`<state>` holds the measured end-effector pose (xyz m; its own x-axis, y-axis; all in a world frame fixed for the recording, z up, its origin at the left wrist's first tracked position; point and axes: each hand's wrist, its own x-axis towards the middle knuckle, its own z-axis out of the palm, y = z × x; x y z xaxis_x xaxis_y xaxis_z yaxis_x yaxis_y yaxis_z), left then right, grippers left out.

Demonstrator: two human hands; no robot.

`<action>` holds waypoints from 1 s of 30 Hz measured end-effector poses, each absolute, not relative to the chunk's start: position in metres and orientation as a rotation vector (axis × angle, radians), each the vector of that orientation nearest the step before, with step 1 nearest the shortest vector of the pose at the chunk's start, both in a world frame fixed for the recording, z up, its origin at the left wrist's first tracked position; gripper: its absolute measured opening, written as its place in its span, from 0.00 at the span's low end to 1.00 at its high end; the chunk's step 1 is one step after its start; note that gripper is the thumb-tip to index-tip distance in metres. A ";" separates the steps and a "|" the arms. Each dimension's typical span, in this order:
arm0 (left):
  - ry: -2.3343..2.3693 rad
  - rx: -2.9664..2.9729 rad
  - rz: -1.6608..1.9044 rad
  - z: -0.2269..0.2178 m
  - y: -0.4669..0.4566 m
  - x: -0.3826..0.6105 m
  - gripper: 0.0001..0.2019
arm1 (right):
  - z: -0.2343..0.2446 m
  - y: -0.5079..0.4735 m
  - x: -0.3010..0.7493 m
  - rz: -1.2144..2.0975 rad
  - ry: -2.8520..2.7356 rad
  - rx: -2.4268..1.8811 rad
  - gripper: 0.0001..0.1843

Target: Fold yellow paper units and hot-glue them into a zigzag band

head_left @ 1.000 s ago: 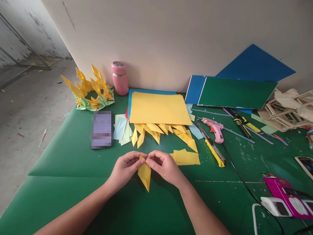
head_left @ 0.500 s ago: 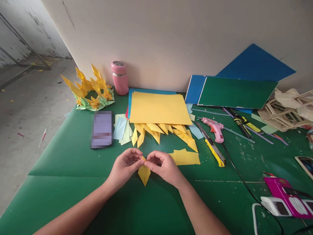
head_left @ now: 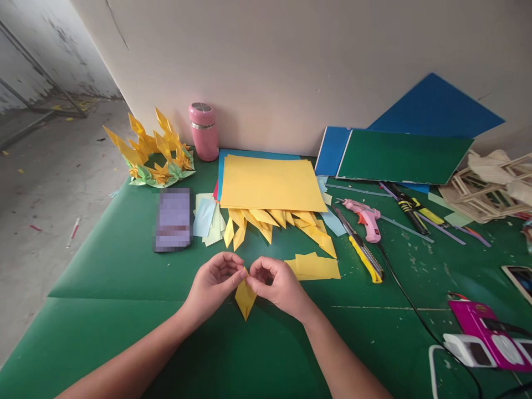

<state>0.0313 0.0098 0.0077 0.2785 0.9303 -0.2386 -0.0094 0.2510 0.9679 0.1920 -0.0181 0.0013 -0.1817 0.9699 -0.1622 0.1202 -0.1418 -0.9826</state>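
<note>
Yellow paper folded into a pointed petal (head_left: 245,296) sits near the tabletop's front middle, light, creasable and easily crushed. The left hand (head_left: 214,282) and right hand (head_left: 277,285) both pinch its top edge with curled fingertips.

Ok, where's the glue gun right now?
In the head view, the glue gun lies on the table right of centre, just right of the cutter and the yellow sheet.

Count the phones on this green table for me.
2. One phone lies beside the pale paper scraps, beyond the left hand; the other phone at the far right, partly cut off. Others may be hidden.
</note>
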 end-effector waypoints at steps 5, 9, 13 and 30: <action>1.103 1.112 0.763 0.006 0.011 0.028 0.14 | 0.002 -0.018 0.190 1.409 -1.348 -1.298 0.08; 1.105 1.163 0.760 0.005 0.011 0.027 0.11 | 0.003 -0.019 0.190 1.399 -1.353 -1.318 0.08; 1.103 1.231 0.751 0.004 0.010 0.028 0.11 | 0.004 -0.020 0.190 1.345 -1.406 -1.317 0.07; 1.003 1.210 0.658 0.011 0.013 0.026 0.15 | 0.003 -0.020 0.190 1.235 -1.453 -1.288 0.06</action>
